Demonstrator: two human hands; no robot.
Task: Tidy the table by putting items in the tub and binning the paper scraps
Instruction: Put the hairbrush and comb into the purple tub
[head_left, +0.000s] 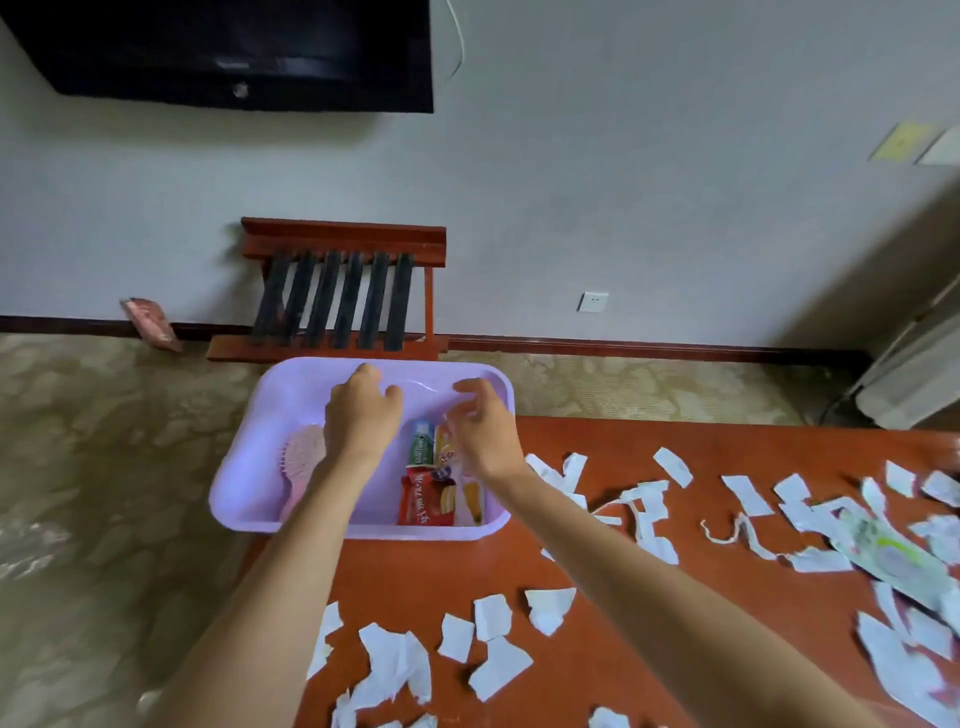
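A lilac plastic tub (249, 499) sits on the near left corner of the red-brown table (613, 587), partly overhanging the edge. Inside lie a pink hairbrush (301, 457), a green tube (423, 444), a red snack packet (418, 501) and orange-yellow packets (460, 501). Both hands hover over the tub's far half. My left hand (361, 410) and my right hand (483, 431) have curled fingers and seem to pinch a thin clear plastic wrapper (415, 387) stretched between them; it is faint. Several torn white paper scraps (493, 644) litter the table.
More scraps and a curly paper strip (727, 535) lie on the right, beside a long green-and-white wrapper (883, 556). Beyond the table are patterned carpet, a wooden luggage rack (343, 296) against the wall and a dark wall screen (234, 52). No bin is in view.
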